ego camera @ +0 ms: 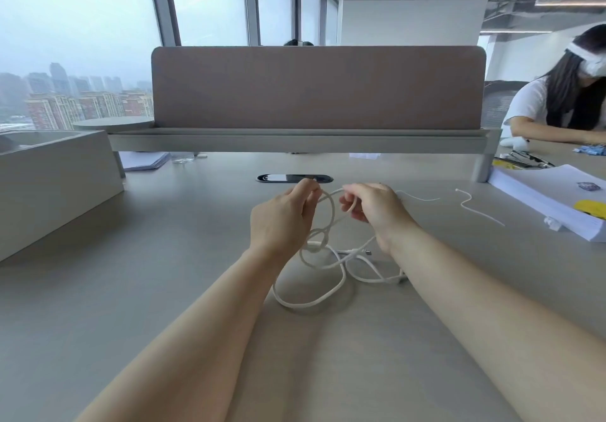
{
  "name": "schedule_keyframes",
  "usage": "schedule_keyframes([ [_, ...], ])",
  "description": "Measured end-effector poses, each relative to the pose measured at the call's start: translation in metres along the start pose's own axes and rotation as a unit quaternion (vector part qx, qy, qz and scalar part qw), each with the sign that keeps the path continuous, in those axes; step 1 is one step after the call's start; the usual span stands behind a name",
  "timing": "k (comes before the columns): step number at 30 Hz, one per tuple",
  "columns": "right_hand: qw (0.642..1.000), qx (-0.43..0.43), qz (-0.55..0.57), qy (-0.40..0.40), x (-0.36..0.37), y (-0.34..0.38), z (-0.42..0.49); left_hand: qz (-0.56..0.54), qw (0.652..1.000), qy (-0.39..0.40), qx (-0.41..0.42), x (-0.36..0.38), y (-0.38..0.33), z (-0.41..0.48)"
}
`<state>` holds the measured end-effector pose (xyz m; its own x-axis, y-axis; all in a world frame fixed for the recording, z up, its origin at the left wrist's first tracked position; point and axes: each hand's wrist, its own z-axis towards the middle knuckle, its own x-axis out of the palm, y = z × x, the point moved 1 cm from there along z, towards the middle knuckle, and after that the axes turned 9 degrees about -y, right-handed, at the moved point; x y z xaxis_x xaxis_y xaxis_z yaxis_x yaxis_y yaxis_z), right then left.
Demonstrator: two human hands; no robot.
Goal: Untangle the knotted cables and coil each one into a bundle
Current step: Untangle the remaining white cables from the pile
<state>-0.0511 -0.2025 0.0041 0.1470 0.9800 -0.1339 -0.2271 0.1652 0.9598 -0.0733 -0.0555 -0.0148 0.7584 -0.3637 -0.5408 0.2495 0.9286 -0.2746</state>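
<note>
The tangled white cables (316, 247) lay mid-worktop (164, 290), with one loop lifted above the knot. The left hand (278, 218) pinched the loop's left side and the right hand (373, 211) its right, fingers curled round it. A thinner white cord (472, 206) lay toward the right edge, beside a paper stack (541, 201).

I see through one wide-angle camera worn on the person's head, facing forward and down over the pale grey matte desk top (157, 257). Both forearms enter from the bottom edge. The left hand (282, 218) and right hand (377, 211), pinching the thin white tangled cable (305, 306), sit close at mid-frame. Farther off stand the mauve felt desk divider (318, 87) and the tall glass windows (210, 1)
</note>
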Motion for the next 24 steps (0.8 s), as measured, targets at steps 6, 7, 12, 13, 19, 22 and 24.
schedule_keyframes([
  [6,0.985,0.118,0.117,0.034,-0.009,0.007,0.006,0.001,1.000,0.010,-0.008,0.000,0.008,0.001],
  [7,0.994,0.081,0.062,0.037,-0.014,0.007,0.009,0.004,1.000,0.012,-0.014,0.000,0.011,0.001],
  [12,0.877,-0.226,-0.422,-0.034,-0.026,-0.011,0.017,-0.002,0.996,0.048,-0.069,0.003,0.017,0.003],
  [13,0.834,-0.264,-0.482,-0.036,-0.025,-0.019,0.018,-0.010,0.995,0.051,-0.082,0.004,0.018,0.003],
  [19,0.971,0.002,-0.223,-0.089,-0.035,-0.025,0.025,-0.020,0.993,0.042,-0.112,0.004,0.025,0.005],
  [22,0.974,0.222,0.050,-0.010,-0.031,-0.021,0.021,-0.016,0.995,0.052,-0.089,0.008,0.019,0.004],
  [24,0.961,0.219,0.165,-0.027,-0.024,-0.022,0.024,-0.023,0.995,0.056,-0.084,0.011,0.015,0.003],
])
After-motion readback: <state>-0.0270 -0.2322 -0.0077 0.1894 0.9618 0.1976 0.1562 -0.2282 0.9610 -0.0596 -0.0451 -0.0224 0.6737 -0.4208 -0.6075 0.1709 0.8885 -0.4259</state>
